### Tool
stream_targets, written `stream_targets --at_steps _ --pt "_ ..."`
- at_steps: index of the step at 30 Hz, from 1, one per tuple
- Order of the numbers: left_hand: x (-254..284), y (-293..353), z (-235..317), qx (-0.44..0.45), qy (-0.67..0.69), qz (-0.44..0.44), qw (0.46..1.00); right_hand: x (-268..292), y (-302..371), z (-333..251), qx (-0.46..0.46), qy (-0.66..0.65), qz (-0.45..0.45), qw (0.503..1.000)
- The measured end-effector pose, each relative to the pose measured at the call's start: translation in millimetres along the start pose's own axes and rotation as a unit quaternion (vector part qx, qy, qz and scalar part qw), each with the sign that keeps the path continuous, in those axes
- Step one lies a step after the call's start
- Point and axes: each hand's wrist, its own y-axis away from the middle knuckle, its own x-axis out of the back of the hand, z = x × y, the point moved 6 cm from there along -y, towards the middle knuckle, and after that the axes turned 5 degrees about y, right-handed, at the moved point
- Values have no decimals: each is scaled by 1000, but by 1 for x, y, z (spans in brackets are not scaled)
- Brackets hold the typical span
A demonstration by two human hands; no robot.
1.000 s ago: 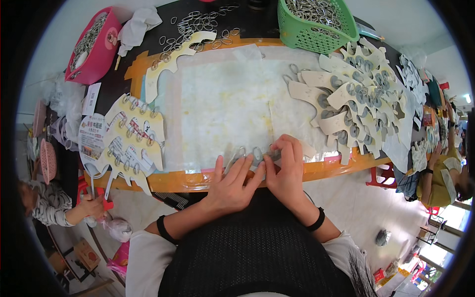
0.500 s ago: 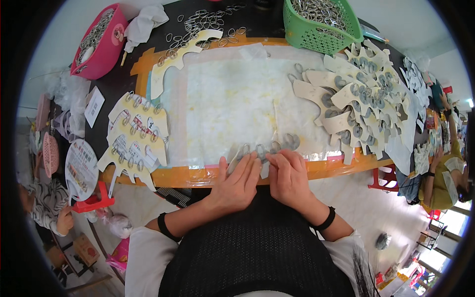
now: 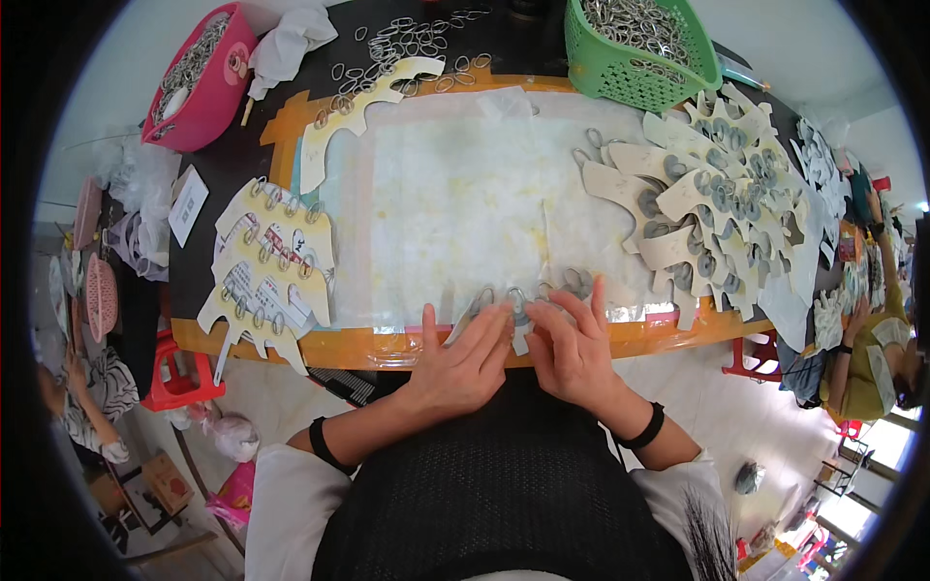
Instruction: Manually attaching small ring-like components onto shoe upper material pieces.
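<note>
A piece of cream card with grey discs and metal rings lies at the table's front edge, partly hidden under my hands. Flat on its left part rest the outstretched fingers of my left hand (image 3: 460, 358), thumb apart. My right hand (image 3: 579, 353) has bent, spread fingers; its fingertips touch the card beside an upright metal ring (image 3: 516, 295) with a grey disc under it. Whether anything small is between them is hidden. More grey discs (image 3: 578, 281) show beyond the right fingers.
Cut cards with rings (image 3: 266, 254) overlap at left; another curved card (image 3: 336, 136) lies farther back. Cards with grey discs (image 3: 693, 198) pile up at right. Loose rings (image 3: 412, 39), a pink basket (image 3: 225, 73) and a green basket (image 3: 620, 85) stand behind. Co-workers sit at both sides.
My right hand's fingers have spread and lifted a little, the little finger now pointing up. The ring between my hands now shows more plainly. My left hand stays on the card.
</note>
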Motion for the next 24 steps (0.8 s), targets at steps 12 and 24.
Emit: stream_targets --at_steps 12,24 --pt "12 -10 -14 73 184 -39 979 11 -32 17 -69 -115 -58 989" --pt "18 -26 -58 223 281 -9 933 -3 -54 5 -63 -123 27 990"
